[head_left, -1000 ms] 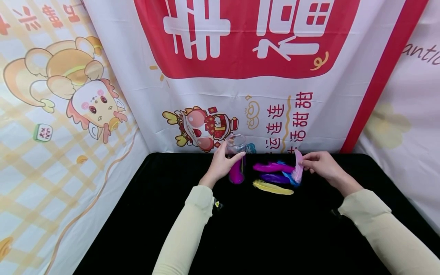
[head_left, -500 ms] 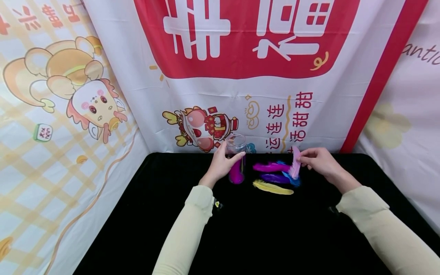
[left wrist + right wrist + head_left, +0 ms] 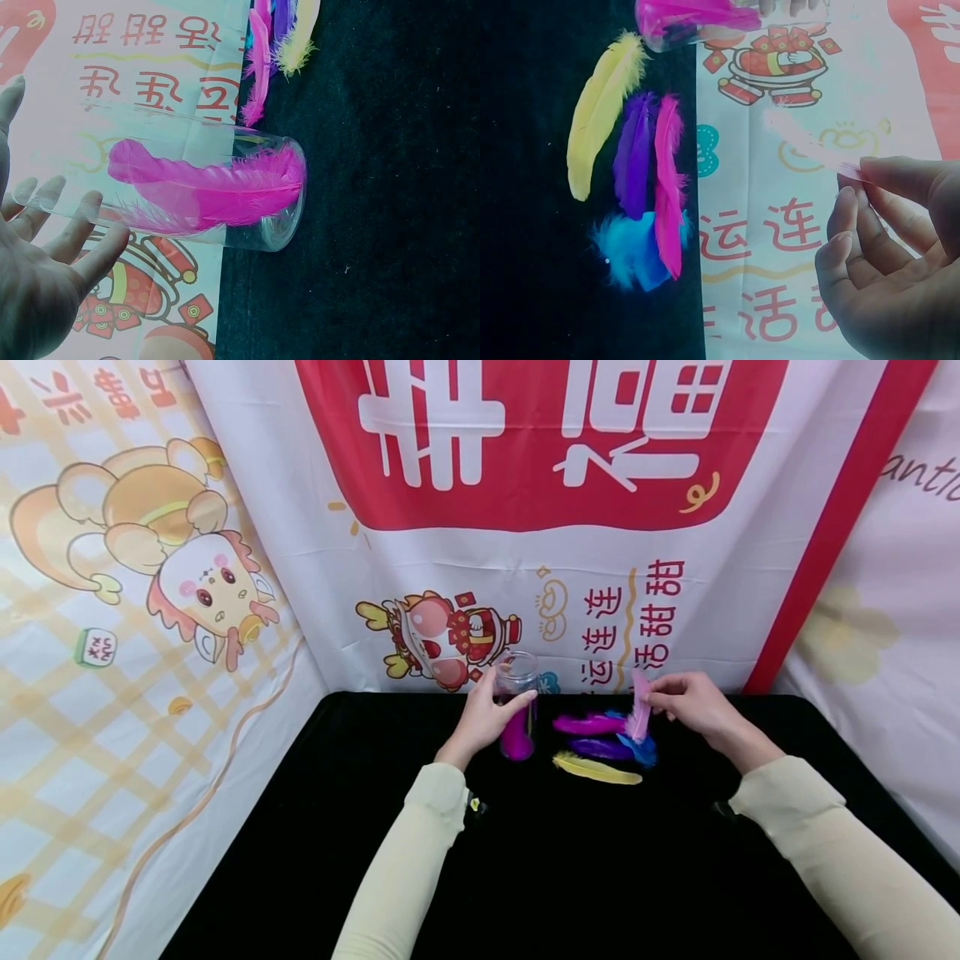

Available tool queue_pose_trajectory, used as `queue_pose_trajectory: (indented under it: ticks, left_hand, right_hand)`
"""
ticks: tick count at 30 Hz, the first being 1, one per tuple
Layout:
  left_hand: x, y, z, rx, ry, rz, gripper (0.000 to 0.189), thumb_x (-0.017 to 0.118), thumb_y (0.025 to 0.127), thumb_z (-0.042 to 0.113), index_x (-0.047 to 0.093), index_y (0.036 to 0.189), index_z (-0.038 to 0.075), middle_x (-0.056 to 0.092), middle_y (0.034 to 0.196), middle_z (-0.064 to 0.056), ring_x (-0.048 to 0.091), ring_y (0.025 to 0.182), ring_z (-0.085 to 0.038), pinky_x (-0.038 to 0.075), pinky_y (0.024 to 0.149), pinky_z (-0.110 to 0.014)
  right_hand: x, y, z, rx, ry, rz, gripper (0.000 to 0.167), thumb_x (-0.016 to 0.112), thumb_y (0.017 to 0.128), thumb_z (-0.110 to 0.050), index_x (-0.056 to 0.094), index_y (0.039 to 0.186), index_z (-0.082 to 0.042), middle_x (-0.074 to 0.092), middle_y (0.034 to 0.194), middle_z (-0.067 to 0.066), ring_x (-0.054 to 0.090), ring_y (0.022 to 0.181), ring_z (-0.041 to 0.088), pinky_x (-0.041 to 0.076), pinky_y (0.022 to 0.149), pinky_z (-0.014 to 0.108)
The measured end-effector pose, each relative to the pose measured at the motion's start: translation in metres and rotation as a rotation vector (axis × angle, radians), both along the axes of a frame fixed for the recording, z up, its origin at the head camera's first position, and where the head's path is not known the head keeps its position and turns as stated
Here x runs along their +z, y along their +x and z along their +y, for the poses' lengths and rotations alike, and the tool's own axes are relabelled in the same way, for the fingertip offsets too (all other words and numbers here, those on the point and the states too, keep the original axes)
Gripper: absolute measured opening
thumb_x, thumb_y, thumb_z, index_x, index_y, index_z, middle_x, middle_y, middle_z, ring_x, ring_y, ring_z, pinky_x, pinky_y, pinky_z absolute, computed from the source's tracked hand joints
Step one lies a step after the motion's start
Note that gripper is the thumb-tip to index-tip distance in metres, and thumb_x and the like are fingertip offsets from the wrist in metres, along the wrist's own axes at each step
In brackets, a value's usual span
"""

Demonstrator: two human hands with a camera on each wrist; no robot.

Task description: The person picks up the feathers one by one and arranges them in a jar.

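Left grip [image 3: 483, 720]: the left hand is wrapping thumb and fingers around a clear glass jar [image 3: 517, 706], holding it upright on the desk [image 3: 375, 827].
Jar contents: a magenta feather [image 3: 217, 191] is sitting inside the jar, filling its lower part just beside the left palm.
Right grip [image 3: 686, 703]: the right hand is pinching the quill of a pale pink feather [image 3: 640, 707] between thumb and fingertips, holding it lifted above the desk with its plume hanging downward.
Pink feather place: it is hanging just left of the right grip, well to the right of the jar and above the loose feathers.
Loose feathers: below and left of the right grip, a second magenta feather [image 3: 667, 187], a purple feather [image 3: 634, 154], a blue feather [image 3: 634, 251] and a yellow feather [image 3: 600, 109] are lying together on the desk, between the two hands.
Behind the grips: a printed banner [image 3: 525, 527] with red characters is hanging at the desk's far edge.
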State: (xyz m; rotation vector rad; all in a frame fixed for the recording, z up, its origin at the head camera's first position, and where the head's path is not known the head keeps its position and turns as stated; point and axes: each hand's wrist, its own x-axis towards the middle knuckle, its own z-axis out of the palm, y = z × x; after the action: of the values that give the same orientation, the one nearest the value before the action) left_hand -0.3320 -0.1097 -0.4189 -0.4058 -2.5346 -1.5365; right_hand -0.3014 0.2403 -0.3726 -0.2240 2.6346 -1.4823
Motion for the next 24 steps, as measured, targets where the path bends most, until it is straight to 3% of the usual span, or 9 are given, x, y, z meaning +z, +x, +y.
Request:
queue_pose_trajectory:
  ticks: [16,24]
  left_hand:
    - [-0.001,-0.001,0.000,-0.001,0.000,0.001,0.080,0.074,0.091,0.054,0.042,0.152,0.014,0.051,0.145,-0.007,0.057,0.126,-0.023,0.046,0.108,-0.044]
    - [-0.001,0.000,0.000,0.003,-0.004,-0.014,0.078,0.074,0.090,0.056,0.043,0.151,0.018,0.051,0.146,-0.006,0.056,0.127,-0.022,0.046,0.108,-0.044]
  right_hand:
    - [0.004,-0.003,-0.007,0.011,-0.018,0.012,0.034,0.069,0.100,-0.023,0.067,0.119,0.005,0.070,0.090,0.002,0.058,0.072,0.009,0.051,0.065,0.026]
    - [0.008,-0.002,-0.014,0.014,-0.033,0.045,0.032,0.070,0.099,-0.020,0.068,0.117,0.006,0.070,0.088,0.002,0.057,0.070,0.009,0.050,0.064,0.026]
